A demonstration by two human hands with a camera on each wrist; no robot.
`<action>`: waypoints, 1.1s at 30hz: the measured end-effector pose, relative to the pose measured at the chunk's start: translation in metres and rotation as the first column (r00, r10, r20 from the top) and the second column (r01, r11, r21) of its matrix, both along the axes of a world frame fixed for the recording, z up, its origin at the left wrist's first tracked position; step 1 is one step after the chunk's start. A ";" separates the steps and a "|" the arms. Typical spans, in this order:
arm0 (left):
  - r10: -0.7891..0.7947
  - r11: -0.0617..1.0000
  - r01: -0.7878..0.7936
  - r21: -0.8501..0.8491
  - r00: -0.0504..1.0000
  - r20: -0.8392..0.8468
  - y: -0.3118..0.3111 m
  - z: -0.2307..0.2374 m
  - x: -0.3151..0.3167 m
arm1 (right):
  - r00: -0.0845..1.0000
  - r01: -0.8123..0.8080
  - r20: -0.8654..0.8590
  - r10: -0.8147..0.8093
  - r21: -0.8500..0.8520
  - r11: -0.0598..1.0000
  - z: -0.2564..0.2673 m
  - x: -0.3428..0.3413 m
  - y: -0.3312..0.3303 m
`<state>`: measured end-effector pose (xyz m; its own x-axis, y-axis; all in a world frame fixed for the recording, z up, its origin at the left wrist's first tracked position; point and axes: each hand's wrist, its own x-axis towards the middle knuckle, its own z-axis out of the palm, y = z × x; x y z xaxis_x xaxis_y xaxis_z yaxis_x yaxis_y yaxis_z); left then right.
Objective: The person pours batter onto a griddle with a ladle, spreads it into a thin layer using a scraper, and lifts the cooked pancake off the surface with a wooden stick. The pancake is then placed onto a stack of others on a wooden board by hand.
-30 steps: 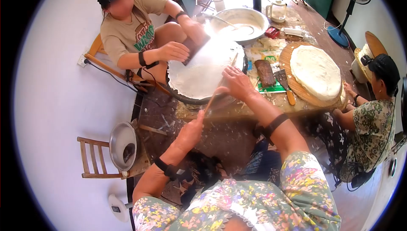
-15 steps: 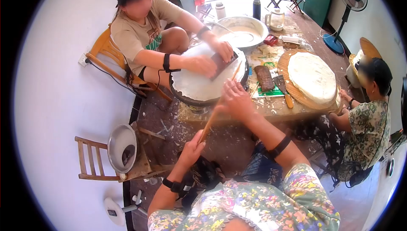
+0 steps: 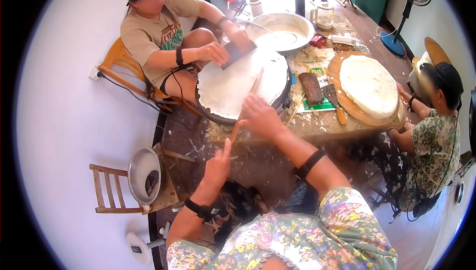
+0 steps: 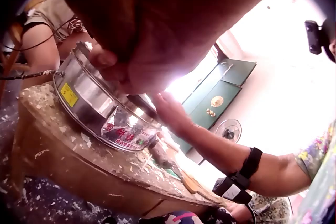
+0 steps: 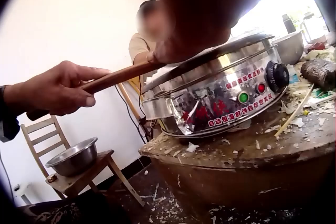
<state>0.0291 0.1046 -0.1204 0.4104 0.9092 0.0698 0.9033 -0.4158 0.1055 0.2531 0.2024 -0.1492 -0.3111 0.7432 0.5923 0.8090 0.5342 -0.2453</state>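
My left hand (image 3: 217, 167) grips the lower end of a long wooden stick (image 3: 234, 134), thumb along it in the right wrist view. My right hand (image 3: 261, 116) holds the stick further up, at the near rim of a round electric griddle (image 5: 226, 95). The far part of the stick slants over a thin white sheet of batter (image 3: 228, 89) covering the griddle's plate. Across from me, another person (image 3: 163, 37) holds a dark flat scraper (image 3: 238, 54) with both hands at the sheet's far edge.
Right of the griddle lie a brown block (image 3: 311, 88), a scraper with a wooden handle (image 3: 340, 114) and a round board (image 3: 333, 67) bearing pale flat sheets. A large metal basin (image 3: 308, 37) stands behind. A person sits at right. A bowl (image 3: 133, 171) rests on a chair at left.
My right hand has moved left along the griddle's near side, and the stick has swung left with it. The other person's scraper has slid across the sheet and back to its far edge.
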 end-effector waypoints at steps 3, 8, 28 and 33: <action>-0.085 0.994 0.084 -0.075 0.996 -0.010 0.002 0.007 0.003 | 0.998 0.033 -0.054 -0.031 0.026 0.999 -0.003 0.017 -0.013; -0.199 0.972 0.218 -0.084 0.960 0.196 0.001 -0.001 -0.003 | 0.997 0.070 -0.040 -0.067 0.091 0.993 -0.004 0.026 -0.030; -0.033 0.998 0.038 -0.047 0.994 0.106 -0.041 -0.002 -0.024 | 0.997 -0.025 -0.068 0.032 0.102 0.995 -0.004 -0.010 -0.046; -0.107 0.989 0.132 -0.073 0.957 0.271 -0.048 0.003 -0.023 | 0.995 -0.028 -0.095 0.043 0.154 0.988 0.000 -0.002 -0.059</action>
<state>0.0058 0.0570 -0.1172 0.4941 0.8622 0.1119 0.7818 -0.4970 0.3766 0.2513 0.1436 -0.1490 -0.2708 0.6316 0.7265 0.7654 0.5990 -0.2355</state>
